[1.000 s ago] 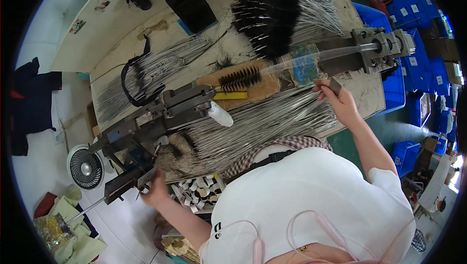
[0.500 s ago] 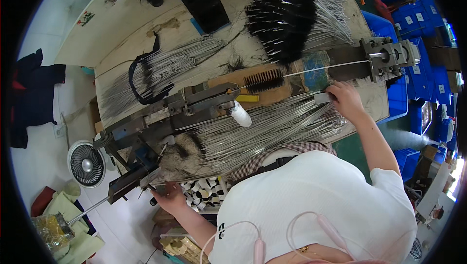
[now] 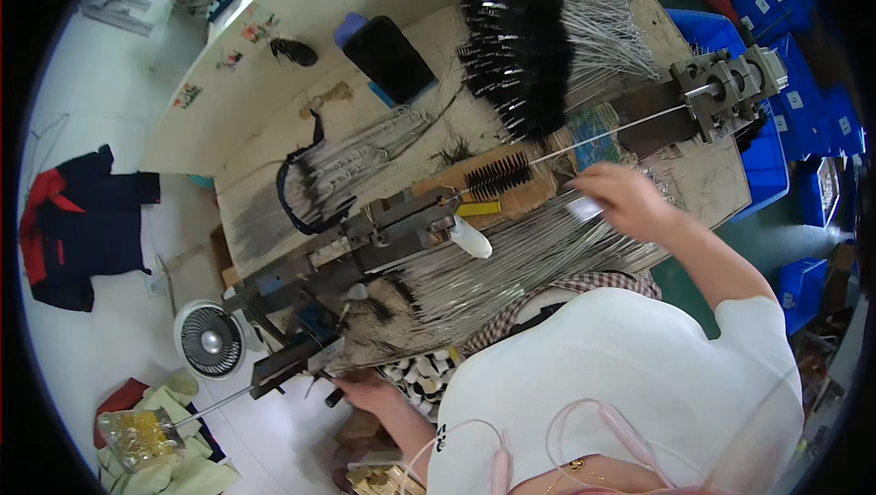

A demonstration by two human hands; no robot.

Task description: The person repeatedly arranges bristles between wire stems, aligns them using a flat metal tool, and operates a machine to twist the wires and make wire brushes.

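A black-bristled twisted-wire brush lies along the bench fixture, its bare wire running right to a metal clamp block. My right hand, slightly blurred, is raised just in front of that wire. Its fingers are closed on a small flat pale piece, whose kind I cannot make out. At the lower left my left hand is curled at a short black handle below the fixture's end; some fingers are hidden. A white-wrapped lever sticks out from the fixture, next to a yellow strip.
Loose metal wires cover the near side of the bench. Finished black brushes are heaped at the back, beside a dark tablet-like panel. A fan stands at left; blue bins are at right.
My right hand has lifted off the wires and moved left with the pale piece. My left hand stays by the black handle. The whole view has shifted and turned slightly.
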